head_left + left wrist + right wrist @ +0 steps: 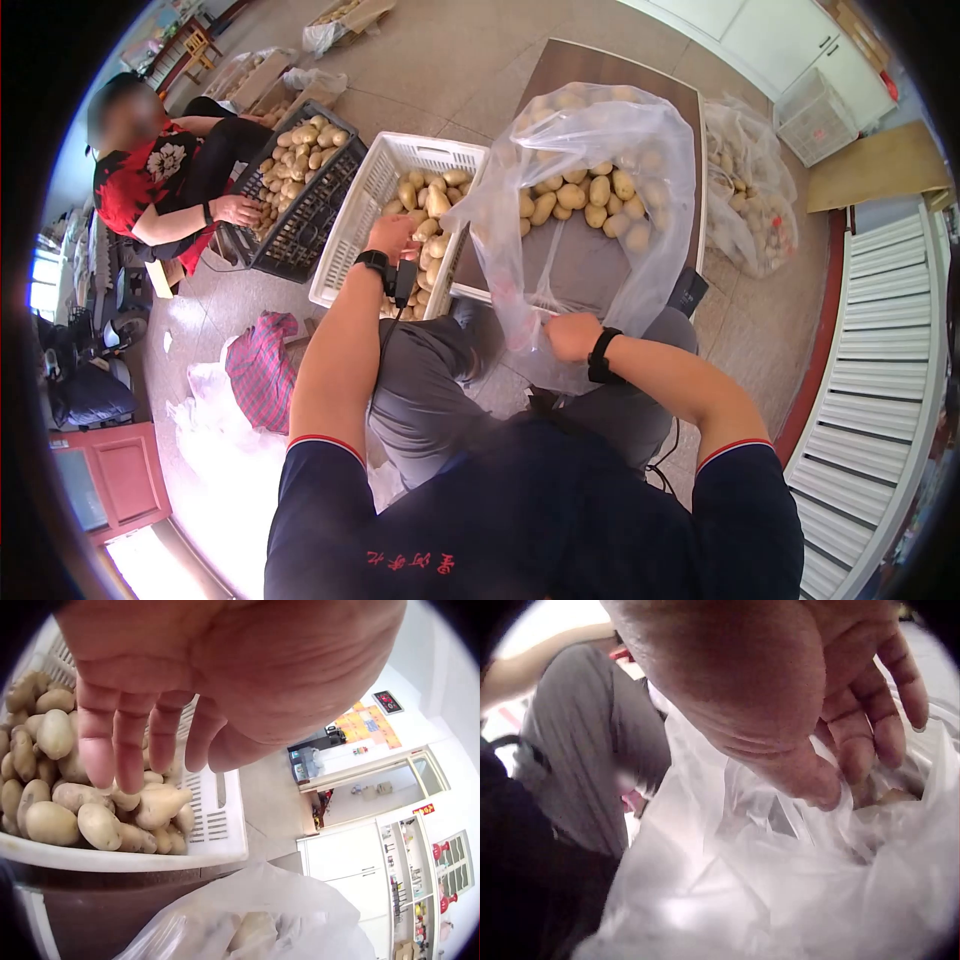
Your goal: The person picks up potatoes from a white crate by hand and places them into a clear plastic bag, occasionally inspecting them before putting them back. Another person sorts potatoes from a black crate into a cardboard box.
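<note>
My left hand [392, 236] is over a white slatted crate [322, 282] of potatoes [437, 203]. In the left wrist view its fingers [129, 742] reach down loosely in front of the potatoes, with nothing gripped. A large clear plastic bag [488, 215] lies spread to the right of the crate, with potatoes [598, 190] at its far end. With my right hand [574, 336] I pinch the near edge of this bag between thumb and fingers; folds of film bunch under them in the right wrist view.
Beneath the bag stands a brown-topped table [600, 65]. To the left, a seated person [150, 190] reaches into a black crate [325, 165] of potatoes. Another filled plastic bag [765, 215] lies on the floor at right, near a white lattice basket [815, 118] and a white radiator [870, 380].
</note>
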Tool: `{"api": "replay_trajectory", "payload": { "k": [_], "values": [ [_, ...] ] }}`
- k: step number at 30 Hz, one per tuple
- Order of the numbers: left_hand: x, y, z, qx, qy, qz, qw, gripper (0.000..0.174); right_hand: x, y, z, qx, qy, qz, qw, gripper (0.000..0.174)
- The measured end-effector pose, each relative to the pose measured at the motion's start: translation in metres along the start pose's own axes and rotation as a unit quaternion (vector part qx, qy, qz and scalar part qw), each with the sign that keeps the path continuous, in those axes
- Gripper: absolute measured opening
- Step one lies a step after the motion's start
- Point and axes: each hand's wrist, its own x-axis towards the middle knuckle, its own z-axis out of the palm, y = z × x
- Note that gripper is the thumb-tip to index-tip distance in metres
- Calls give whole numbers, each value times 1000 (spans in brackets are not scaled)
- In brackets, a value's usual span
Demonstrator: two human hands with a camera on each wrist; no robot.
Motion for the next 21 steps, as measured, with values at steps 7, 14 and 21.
{"api": "replay_trajectory", "payload": {
  "k": [7,14,21],
  "values": [
    [-11,4,3,-1,-6,12,1000,37,-13,9,14,183,98,-79,975,23],
    [-16,7,11,11,-8,16,1000,35,-19,30,-5,427,150,-53,890,23],
    [-27,13,19,-12,-35,30,999,34,-55,38,-134,567,292,8,770,19]
  ]
}}
